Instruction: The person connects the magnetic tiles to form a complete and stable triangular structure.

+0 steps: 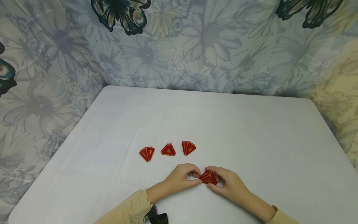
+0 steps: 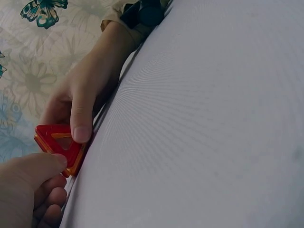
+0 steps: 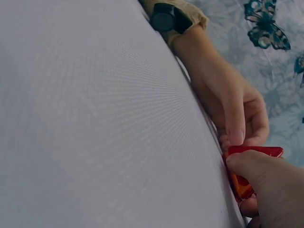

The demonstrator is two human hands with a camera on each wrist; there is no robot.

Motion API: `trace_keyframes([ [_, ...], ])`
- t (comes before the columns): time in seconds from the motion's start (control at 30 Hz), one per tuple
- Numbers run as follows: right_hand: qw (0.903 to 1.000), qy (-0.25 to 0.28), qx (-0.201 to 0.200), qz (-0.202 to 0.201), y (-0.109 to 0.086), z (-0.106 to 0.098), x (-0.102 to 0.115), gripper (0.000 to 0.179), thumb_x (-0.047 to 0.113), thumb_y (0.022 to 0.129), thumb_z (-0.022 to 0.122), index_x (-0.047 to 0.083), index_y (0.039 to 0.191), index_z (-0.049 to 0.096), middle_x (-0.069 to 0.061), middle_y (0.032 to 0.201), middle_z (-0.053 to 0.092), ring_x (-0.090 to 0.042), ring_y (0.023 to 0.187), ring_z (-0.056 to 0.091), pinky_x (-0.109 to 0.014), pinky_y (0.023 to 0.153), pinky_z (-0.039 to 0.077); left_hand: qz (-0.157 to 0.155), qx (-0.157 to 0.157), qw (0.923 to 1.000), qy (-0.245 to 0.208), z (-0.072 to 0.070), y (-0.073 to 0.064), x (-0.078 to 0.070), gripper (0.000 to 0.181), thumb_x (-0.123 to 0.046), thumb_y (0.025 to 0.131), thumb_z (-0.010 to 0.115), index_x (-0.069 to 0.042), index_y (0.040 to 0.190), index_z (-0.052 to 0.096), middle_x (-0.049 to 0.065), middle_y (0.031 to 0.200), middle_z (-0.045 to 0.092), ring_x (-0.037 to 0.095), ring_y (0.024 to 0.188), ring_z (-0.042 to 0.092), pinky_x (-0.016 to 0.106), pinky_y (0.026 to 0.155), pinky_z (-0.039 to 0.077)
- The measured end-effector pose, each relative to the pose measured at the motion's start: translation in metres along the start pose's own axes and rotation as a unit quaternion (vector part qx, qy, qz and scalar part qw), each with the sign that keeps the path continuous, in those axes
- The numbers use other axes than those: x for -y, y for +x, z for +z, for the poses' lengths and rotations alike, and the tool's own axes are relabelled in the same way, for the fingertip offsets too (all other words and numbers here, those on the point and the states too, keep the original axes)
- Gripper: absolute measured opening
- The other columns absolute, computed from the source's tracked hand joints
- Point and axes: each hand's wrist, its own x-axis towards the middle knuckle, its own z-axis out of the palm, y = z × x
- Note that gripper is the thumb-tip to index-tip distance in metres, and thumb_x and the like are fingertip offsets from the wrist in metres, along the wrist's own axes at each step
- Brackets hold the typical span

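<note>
A small red pyramid of triangular frame tiles (image 1: 208,177) sits between both hands near the front of the white table. My right hand (image 1: 232,185) holds it from the right, thumb on the near side and fingers on the far side. At its left corner, my left hand (image 1: 181,179) pinches it with the thumb and curled fingers. Seen in the left wrist view, the pyramid (image 2: 46,132) has a red triangular face with an opening and an orange layer along its edge. The right wrist view shows the pyramid (image 3: 263,150) partly covered by the right thumb.
Three similar red pyramids stand in a row beyond the hands: a left one (image 1: 147,153), a middle one (image 1: 168,149) and a right one (image 1: 188,147). A white cloth covers the table (image 1: 251,133). Flowered fabric (image 1: 195,46) hangs behind it and at the sides.
</note>
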Motion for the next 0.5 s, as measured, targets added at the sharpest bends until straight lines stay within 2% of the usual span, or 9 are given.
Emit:
trace_keyframes([
  [0.13, 0.9998, 0.008, -0.015, -0.011, 0.002, 0.0, -0.005, 0.047, 0.013, 0.066, 0.077, 0.007, 0.11, 0.06, 0.006, 0.09, 0.059, -0.004, 0.073, 0.049, -0.013, 0.064, 0.038, 0.007, -0.009, 0.9999, -0.003, 0.001, 0.0, 0.002, 0.008, -0.005, 0.077, 0.069, -0.007, 0.079, 0.061, -0.003, 0.076, 0.06, 0.001, 0.074, 0.053, 0.013, 0.068, 0.043],
  [0.27, 0.9992, 0.007, -0.03, -0.026, 0.009, -0.002, -0.014, 0.047, 0.013, 0.068, 0.076, 0.005, 0.111, 0.059, 0.012, 0.08, 0.047, -0.006, 0.069, 0.041, -0.012, 0.059, 0.033, 0.015, -0.002, 0.9999, -0.004, 0.001, 0.0, 0.002, 0.008, -0.005, 0.078, 0.068, -0.008, 0.078, 0.061, -0.004, 0.077, 0.059, -0.001, 0.075, 0.053, 0.013, 0.069, 0.042],
  [0.5, 0.9989, -0.015, -0.04, -0.02, 0.025, -0.003, -0.034, 0.048, 0.011, 0.067, 0.075, 0.003, 0.111, 0.058, 0.009, 0.076, 0.046, -0.008, 0.067, 0.039, -0.017, 0.057, 0.033, 0.013, 0.004, 0.9999, -0.002, 0.001, -0.001, 0.002, 0.009, -0.007, 0.078, 0.069, -0.009, 0.077, 0.06, -0.004, 0.076, 0.058, -0.002, 0.075, 0.051, 0.013, 0.069, 0.042],
])
